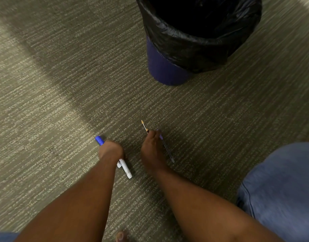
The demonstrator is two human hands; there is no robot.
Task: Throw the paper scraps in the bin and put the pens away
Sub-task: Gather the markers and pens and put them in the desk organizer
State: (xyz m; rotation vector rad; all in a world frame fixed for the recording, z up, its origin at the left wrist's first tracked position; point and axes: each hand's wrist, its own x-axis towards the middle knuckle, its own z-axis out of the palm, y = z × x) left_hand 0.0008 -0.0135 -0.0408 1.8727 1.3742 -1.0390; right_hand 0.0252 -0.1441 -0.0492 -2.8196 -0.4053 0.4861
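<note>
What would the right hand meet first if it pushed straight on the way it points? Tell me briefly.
Probably bare carpet, then the blue bin with its black liner. The right hand, holding a pencil and a pen, points toward it; depth is unclear.

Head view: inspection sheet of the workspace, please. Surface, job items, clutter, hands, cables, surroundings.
Surface: grey-green striped carpet, partly shaded.
Job's things: blue bin with black liner, upright at top; its inside is too dark to read. Blue-capped white markers in the left hand. Thin pen and pencil at the right hand. No paper scraps seen.
Clutter: nothing seen.
Hands: left hand closed around the markers; right hand down at the carpet, fingers on the pen and pencil, whether lifted cannot be told.
Cables: nothing seen.
Surroundings: person's knee in blue fabric at right; a toe at the bottom edge.
</note>
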